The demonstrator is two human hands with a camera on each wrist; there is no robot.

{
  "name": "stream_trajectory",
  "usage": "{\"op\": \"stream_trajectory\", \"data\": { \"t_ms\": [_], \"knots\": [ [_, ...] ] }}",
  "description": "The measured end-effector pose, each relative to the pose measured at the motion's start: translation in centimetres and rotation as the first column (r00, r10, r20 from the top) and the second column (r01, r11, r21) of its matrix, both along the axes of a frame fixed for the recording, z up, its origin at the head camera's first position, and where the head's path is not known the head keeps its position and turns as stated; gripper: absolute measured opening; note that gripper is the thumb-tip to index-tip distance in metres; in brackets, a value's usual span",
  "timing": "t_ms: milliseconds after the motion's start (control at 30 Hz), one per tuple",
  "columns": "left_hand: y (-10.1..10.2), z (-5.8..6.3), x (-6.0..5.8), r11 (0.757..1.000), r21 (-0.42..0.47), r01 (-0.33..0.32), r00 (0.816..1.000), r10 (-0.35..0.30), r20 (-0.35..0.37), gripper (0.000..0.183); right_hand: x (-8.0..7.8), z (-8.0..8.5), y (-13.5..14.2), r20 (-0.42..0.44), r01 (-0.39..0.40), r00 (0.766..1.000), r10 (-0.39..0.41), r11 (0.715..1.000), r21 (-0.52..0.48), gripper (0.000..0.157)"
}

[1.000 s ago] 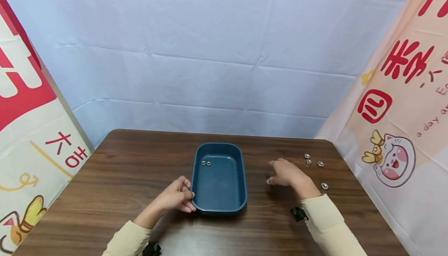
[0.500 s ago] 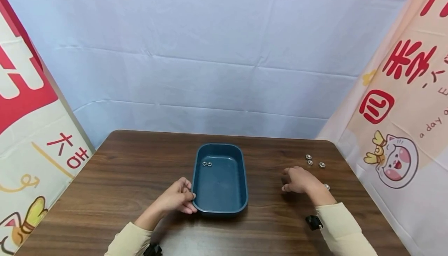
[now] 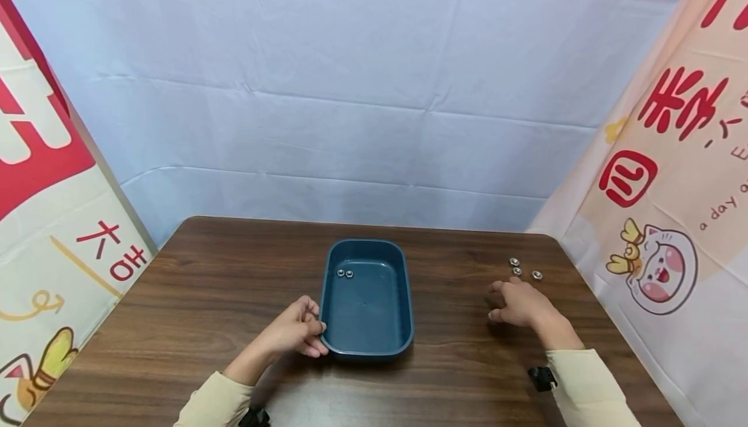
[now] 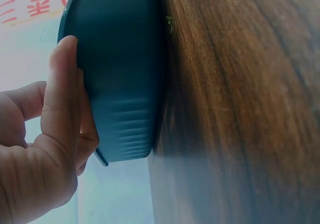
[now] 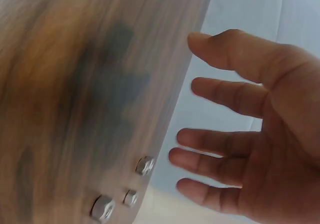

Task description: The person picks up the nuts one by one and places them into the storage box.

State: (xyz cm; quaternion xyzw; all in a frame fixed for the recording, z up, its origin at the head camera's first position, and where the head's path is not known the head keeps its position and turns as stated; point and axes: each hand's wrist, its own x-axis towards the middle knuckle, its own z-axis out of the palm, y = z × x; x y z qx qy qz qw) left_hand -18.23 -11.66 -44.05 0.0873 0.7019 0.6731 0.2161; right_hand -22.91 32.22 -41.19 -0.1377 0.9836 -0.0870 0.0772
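- Left hand point(image 3: 295, 328) grips the near-left rim of a dark blue, rectangular, round-cornered tray, apparently plastic point(image 3: 365, 317), at the middle of a brown wood-grain table point(image 3: 193, 297).
- Right hand point(image 3: 522, 302), fingers spread and holding nothing, hovers over the table's right side, just short of three small, silvery, metal hex nuts point(image 3: 517, 271) lying near the far-right corner.
- Two matching nuts point(image 3: 349, 274) sit side by side on the tray floor, toward its far-left end.
- The loose nuts look hard, light and unlikely to break; their smooth metal could slip or roll from a careless pinch. Opposite flat sides, between thumb and forefinger, seem the surest hold.
- The tray appears stiff and light, prone to sliding if nudged; its raised rim is the natural place to steady it.
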Motion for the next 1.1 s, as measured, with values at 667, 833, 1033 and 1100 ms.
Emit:
{"op": "stream_trajectory", "data": {
  "t_ms": [667, 833, 1033, 1100],
  "knots": [
    [0.0, 0.2, 0.1, 1.000, -0.009, 0.006, 1.000, -0.006, -0.007, 0.025, 0.7, -0.3, 4.1, -0.034, 0.022, 0.999, -0.025, 0.995, -0.097, 0.052],
    [0.0, 0.2, 0.0, 1.000, -0.014, 0.002, 1.000, -0.002, -0.012, 0.025, 0.6, -0.8, 5.3, -0.043, 0.005, 0.999, -0.013, 0.986, -0.169, 0.050],
    [0.0, 0.1, 0.0, 1.000, -0.014, -0.001, 1.000, 0.001, -0.011, 0.025, 0.8, -1.2, 6.6, -0.017, 0.053, 0.998, -0.059, 0.974, -0.220, 0.049],
    [0.0, 0.0, 0.0, 1.000, -0.012, -0.001, 1.000, 0.001, -0.008, 0.025, 0.9, -1.3, 7.0, -0.015, 0.073, 0.997, -0.078, 0.970, -0.231, 0.047]
  ]
}}
